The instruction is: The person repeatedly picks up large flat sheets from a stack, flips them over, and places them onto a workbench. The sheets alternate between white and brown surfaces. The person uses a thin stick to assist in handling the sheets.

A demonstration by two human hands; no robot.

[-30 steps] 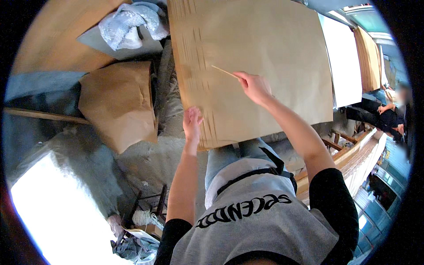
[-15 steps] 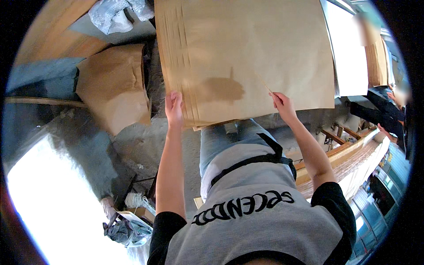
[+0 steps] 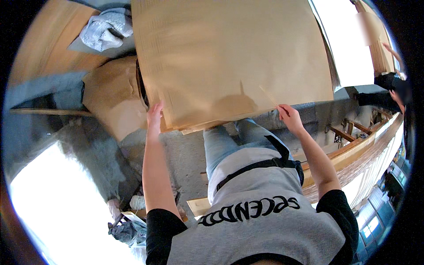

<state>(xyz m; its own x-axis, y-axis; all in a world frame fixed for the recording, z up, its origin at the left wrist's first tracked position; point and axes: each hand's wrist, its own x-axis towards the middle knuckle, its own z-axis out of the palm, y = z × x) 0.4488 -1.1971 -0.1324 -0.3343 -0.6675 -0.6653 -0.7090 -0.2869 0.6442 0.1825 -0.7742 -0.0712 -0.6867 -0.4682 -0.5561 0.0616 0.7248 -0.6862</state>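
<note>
Broad brown paper sheets (image 3: 238, 48) lie stacked before me, their left edges slightly staggered. At the near left corner, my left hand (image 3: 154, 118) has its fingers closed on the paper's edge. A thin, pale stick (image 3: 268, 96) is pinched in my right hand (image 3: 289, 118), pointing up and left over the sheet. That hand hovers by the near edge, toward the right. A dark shadow falls on the paper between my hands.
To the left hangs folded brown paper (image 3: 112, 95), below crumpled bubble wrap (image 3: 106, 31). White sheets (image 3: 346, 48) adjoin the stack on the right. A wooden frame (image 3: 353, 154) stands lower right. Another person's dark-clad arm (image 3: 375, 98) shows at far right.
The staggered strips along the paper's left side have mostly disappeared under a smooth sheet. My left hand has moved left and nearer; my right hand has shifted slightly right and nearer.
</note>
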